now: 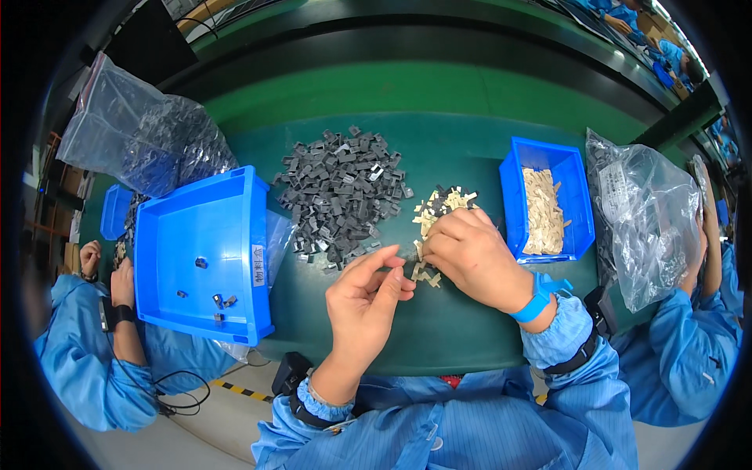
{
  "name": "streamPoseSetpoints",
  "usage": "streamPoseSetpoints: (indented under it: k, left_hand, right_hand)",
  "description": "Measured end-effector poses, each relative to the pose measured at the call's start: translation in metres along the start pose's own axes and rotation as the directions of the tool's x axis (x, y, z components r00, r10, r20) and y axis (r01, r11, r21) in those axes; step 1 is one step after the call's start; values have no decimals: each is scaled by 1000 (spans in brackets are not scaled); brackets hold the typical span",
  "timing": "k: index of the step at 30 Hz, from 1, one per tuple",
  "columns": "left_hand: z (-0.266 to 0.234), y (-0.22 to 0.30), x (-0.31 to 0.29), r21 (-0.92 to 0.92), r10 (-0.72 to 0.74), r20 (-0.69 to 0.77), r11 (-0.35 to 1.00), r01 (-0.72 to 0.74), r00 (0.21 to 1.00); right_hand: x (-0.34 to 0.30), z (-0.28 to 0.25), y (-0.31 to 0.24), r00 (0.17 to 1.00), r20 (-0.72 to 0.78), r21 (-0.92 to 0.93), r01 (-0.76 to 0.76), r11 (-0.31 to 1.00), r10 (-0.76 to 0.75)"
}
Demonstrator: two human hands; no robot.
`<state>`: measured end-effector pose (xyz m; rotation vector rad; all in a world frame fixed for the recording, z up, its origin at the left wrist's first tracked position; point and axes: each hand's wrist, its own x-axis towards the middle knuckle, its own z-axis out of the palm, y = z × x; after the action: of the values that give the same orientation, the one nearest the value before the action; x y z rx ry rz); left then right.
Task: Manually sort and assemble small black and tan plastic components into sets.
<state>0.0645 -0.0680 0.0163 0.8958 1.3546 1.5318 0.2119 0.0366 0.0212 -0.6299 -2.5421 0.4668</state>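
My left hand (366, 301) is raised over the green table with its thumb and fingers curled together. Whatever is between those fingertips is too small to make out. Beside it, my right hand (479, 254) reaches down, fingers pinched, at the near edge of a small heap of cream and black pieces (439, 205). Its fingertips partly hide what they grip. A few loose cream pieces (425, 276) lie between the two hands. Just beyond my left hand spreads a large pile of small dark grey plastic parts (341, 192).
A blue bin (583, 207) of flat cream pieces (540, 211) stands to the right, beside a clear plastic bag (650, 219). On the left are a large blue tray (262, 305) with several dark parts and a bag of dark parts (149, 133). Co-workers in blue sit on both sides.
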Motion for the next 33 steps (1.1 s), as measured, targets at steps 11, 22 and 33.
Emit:
streamPoseSetpoints:
  k: [11, 22, 33]
  left_hand:
    - [6, 16, -4, -108, -71, 131, 991, 85, 989]
    - [6, 22, -12, -63, -6, 177, 998, 17, 984]
    - [1, 21, -15, 143, 155, 225, 971, -190, 962]
  right_hand:
    - [3, -13, -20, 962, -14, 678, -190, 710, 272]
    - [3, -25, -29, 960, -242, 84, 166, 983, -142]
    - [0, -30, -30, 988, -114, 270, 132, 954, -104]
